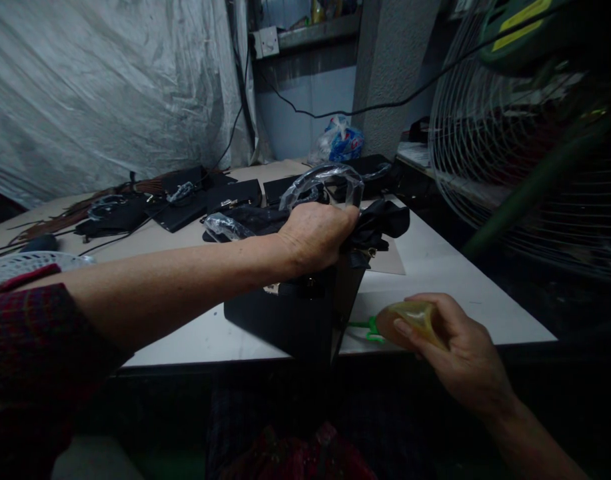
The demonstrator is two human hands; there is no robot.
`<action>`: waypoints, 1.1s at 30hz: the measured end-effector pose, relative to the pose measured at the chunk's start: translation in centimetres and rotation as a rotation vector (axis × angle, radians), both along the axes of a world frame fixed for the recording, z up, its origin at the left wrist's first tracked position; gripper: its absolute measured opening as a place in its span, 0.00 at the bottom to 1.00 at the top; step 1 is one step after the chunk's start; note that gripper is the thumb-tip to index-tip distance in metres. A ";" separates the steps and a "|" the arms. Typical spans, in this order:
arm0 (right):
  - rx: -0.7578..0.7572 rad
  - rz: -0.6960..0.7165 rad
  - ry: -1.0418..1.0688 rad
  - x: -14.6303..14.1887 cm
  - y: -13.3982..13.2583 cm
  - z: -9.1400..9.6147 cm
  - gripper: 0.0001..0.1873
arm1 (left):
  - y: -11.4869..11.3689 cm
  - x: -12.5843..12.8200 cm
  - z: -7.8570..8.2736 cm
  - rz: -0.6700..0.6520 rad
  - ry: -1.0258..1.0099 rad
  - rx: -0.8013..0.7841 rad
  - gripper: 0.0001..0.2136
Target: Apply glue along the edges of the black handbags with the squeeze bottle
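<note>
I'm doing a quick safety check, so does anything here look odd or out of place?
Mainly the black cable: it sags loosely across the pillar and in front of the fan, rather than being tidied away. No clear spill or damage shows, though it's dim.

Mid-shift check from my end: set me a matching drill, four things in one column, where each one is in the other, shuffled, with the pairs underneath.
Things
1. Left hand
2. Translucent yellow pouch with a green tip
3. White latticed plastic basket
4. Blue-and-clear plastic bag

Places
A. At the left edge of the picture
B. In the right hand
C. At the back, near the grey pillar
D. At the top of the black box-shaped bag

Pairs: 1-D, 2-B, 3-A, 4-C
</note>
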State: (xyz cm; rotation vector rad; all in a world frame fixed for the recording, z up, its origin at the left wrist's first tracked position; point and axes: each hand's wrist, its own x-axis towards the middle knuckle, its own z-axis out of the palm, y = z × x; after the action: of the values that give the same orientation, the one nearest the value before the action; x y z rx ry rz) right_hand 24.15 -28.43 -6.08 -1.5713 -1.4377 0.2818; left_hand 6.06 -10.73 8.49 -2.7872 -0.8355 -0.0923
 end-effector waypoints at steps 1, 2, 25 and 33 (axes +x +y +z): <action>0.034 -0.005 -0.042 0.0 -0.1 0.1 0.15 | 0.0 0.0 0.0 0.003 0.004 0.008 0.19; 0.068 -0.014 -0.086 0.1 -0.1 0.1 0.15 | 0.0 0.0 0.0 0.005 0.006 0.015 0.20; -0.075 -0.033 0.076 0.1 -0.5 0.7 0.17 | -1.1 0.0 0.6 0.039 0.021 -0.002 0.21; -0.053 -0.031 0.035 0.4 -0.2 0.7 0.16 | -1.1 -0.1 0.6 0.001 -0.006 0.013 0.20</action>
State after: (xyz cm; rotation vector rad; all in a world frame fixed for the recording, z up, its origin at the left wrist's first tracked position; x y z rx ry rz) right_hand 24.53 -28.62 -5.37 -1.6228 -1.3880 0.3299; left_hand 5.92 -11.78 9.05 -2.7756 -0.8345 -0.1062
